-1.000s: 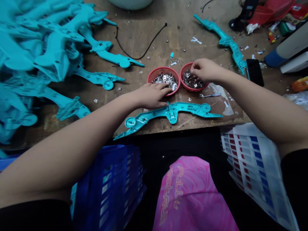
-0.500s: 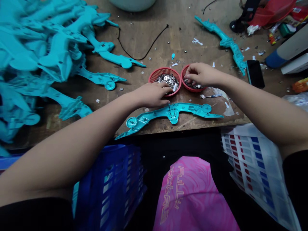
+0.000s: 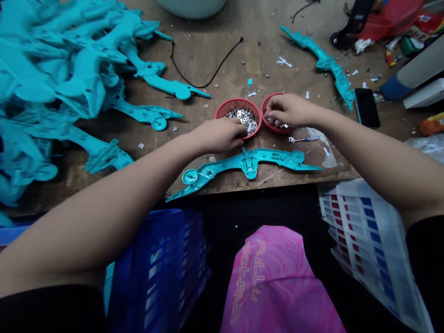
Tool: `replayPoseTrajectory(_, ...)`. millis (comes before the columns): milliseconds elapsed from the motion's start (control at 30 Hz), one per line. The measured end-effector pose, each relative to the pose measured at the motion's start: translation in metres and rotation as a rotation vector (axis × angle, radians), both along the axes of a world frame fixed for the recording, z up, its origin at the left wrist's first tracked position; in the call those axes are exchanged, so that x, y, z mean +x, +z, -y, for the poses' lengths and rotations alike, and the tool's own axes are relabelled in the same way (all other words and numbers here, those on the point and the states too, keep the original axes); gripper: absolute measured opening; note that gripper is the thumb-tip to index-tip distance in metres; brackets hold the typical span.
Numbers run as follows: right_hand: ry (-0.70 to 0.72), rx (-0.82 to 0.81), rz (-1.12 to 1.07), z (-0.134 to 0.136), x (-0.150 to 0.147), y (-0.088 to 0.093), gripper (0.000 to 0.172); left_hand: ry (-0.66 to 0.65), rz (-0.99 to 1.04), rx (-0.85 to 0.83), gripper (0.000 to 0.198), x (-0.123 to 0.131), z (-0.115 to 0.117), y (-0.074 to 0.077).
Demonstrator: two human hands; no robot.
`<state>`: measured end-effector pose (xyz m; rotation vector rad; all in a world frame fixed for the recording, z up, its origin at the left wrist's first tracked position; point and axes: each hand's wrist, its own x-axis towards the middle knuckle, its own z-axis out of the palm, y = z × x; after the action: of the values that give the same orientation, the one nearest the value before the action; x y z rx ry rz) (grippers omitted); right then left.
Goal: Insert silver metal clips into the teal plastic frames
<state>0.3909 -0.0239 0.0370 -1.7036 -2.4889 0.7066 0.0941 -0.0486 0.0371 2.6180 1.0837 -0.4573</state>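
Observation:
My left hand (image 3: 218, 136) lies across the near rim of a red plastic basket (image 3: 237, 104) heaped with small silver metal pieces (image 3: 244, 118), its fingertips among them. My right hand (image 3: 287, 111) dips into a second red basket (image 3: 268, 107), covering most of its darker metal pieces. Whether those fingers hold any is hidden. Just in front of both baskets rests a turquoise moulded plastic part (image 3: 248, 163), close to my left hand's little finger but apart from it.
A large heap of turquoise parts (image 3: 65, 78) fills the wooden workbench's (image 3: 215, 55) left side. A small screwdriver (image 3: 304, 139), black phone (image 3: 366, 107), black cable (image 3: 204, 69) and scattered metal bits lie about. Below the bench edge are blue (image 3: 156, 273) and white (image 3: 371, 245) crates.
My right hand has come down from above its basket and pushed deeper into the metal pieces. My left hand has curled slightly at the rim of its basket.

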Motion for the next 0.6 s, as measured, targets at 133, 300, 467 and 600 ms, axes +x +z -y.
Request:
replayPoseTrajectory(133, 0.015, -0.018, 0.105, -0.001, -0.002, -0.005, 0.031, -0.005, 0.021, 0.003, 0.045, 0.0, -0.001, 0.001)
replayPoseTrajectory(300, -0.089, 0.15, 0.036, -0.007, 0.017, 0.017, 0.038, -0.025, 0.034, 0.008, 0.045, -0.001, -0.003, 0.002)
replayPoseTrajectory(467, -0.128, 0.189, -0.008, 0.031, 0.02, 0.079, 0.023, -0.025, 0.103, -0.002, 0.047, -0.006, -0.006, 0.0)
replayPoseTrajectory(600, -0.068, 0.109, 0.048, 0.085, 0.009, 0.092, 0.012, -0.019, 0.189, -0.008, 0.051, -0.011, -0.011, -0.004)
